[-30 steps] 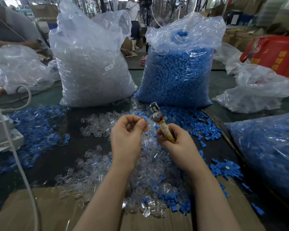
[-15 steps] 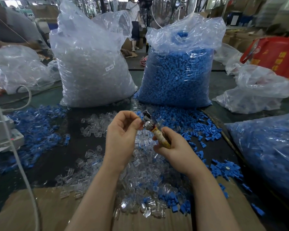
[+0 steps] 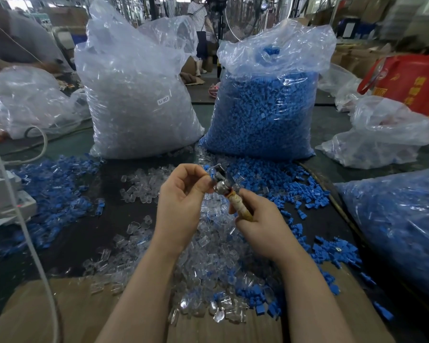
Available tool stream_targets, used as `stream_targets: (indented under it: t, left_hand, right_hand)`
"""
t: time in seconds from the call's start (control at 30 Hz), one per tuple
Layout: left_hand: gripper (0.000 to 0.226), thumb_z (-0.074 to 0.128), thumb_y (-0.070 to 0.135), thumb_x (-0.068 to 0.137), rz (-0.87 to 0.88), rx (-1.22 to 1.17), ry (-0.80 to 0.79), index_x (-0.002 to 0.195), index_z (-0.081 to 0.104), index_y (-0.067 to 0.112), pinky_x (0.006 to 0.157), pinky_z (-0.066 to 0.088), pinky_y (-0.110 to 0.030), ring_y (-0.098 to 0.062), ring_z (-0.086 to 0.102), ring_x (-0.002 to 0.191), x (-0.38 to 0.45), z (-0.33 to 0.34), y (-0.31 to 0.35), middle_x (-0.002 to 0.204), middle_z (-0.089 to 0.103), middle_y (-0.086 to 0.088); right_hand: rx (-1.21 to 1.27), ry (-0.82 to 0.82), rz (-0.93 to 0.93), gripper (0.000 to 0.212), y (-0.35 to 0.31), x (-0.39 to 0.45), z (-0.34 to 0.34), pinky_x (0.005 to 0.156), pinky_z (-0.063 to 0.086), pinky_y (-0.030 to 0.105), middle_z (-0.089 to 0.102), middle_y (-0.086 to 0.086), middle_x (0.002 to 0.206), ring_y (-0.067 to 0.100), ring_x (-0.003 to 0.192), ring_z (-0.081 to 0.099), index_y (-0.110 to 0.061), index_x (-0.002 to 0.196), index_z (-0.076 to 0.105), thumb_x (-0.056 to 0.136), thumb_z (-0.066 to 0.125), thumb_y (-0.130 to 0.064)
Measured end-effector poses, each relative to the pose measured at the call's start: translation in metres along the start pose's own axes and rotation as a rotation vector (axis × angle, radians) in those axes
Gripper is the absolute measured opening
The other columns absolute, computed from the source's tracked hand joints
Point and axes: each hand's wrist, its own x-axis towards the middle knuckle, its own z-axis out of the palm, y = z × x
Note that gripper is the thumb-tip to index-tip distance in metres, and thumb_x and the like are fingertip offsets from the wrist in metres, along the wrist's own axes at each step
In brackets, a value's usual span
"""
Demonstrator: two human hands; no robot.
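Observation:
My right hand (image 3: 263, 224) grips a small hand tool (image 3: 229, 194) by its tan taped handle, with the metal head pointing up and left. My left hand (image 3: 181, 201) is raised beside it, thumb and fingertips pinching a small blue plastic piece (image 3: 211, 172) against the metal head. Below both hands lies a heap of clear plastic caps (image 3: 208, 243) on the dark table, mixed with loose blue plastic pieces (image 3: 282, 184) to the right.
A big bag of clear caps (image 3: 139, 100) and a big bag of blue pieces (image 3: 265, 107) stand behind. More bags lie at right (image 3: 396, 219) and left (image 3: 27, 100). A white cable (image 3: 30, 243) and white box (image 3: 3, 194) sit left. Cardboard (image 3: 60, 313) covers the near edge.
Both hands have drifted slightly left and up. My left hand has closed in on the tool's metal head and now pinches a blue piece against it.

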Motion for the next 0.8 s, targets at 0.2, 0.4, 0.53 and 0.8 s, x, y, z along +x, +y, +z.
stream_targets:
  t: [0.2,0.4,0.53,0.8]
  left_hand:
    - [0.015,0.061,-0.002,0.091,-0.026,-0.011,0.029,0.087,0.061,0.013,0.070,0.049,-0.013,0.001,0.062,0.071,0.001,0.001,0.000,0.073,0.066,0.013]
    - [0.010,0.075,0.005,0.082,-0.071,0.105,0.113,0.085,0.071,0.014,0.071,0.055,-0.019,-0.011,0.069,0.074,0.008,-0.019,0.003,0.078,0.073,0.001]
    - [0.010,0.077,0.015,0.082,-0.148,0.312,0.331,0.081,0.071,0.023,0.072,0.056,-0.027,-0.013,0.069,0.073,0.011,-0.057,-0.003,0.074,0.072,0.001]
    - [0.005,0.072,0.011,0.085,-0.361,1.160,0.583,0.090,0.074,0.009,0.077,0.047,-0.044,-0.040,0.061,0.090,-0.001,-0.120,-0.029,0.092,0.070,-0.019]
  right_hand:
    - [-0.029,0.004,0.001,0.015,-0.001,0.000,0.001,0.056,0.032,0.033,0.048,-0.004,0.063,0.015,0.056,0.040,-0.025,0.082,0.051,0.068,0.049,-0.021]
    - [-0.102,0.035,0.016,0.014,-0.001,0.000,0.003,0.057,0.037,0.035,0.050,-0.006,0.068,0.015,0.060,0.045,-0.031,0.081,0.048,0.069,0.052,-0.026]
    - [-0.139,0.113,0.058,0.014,0.002,0.001,-0.001,0.057,0.041,0.036,0.055,-0.007,0.069,0.014,0.061,0.049,-0.032,0.080,0.046,0.075,0.056,-0.024]
    - [-0.334,0.350,0.222,0.010,0.009,0.001,-0.011,0.052,0.034,0.032,0.057,-0.005,0.073,0.016,0.065,0.052,-0.026,0.084,0.050,0.085,0.059,-0.022]
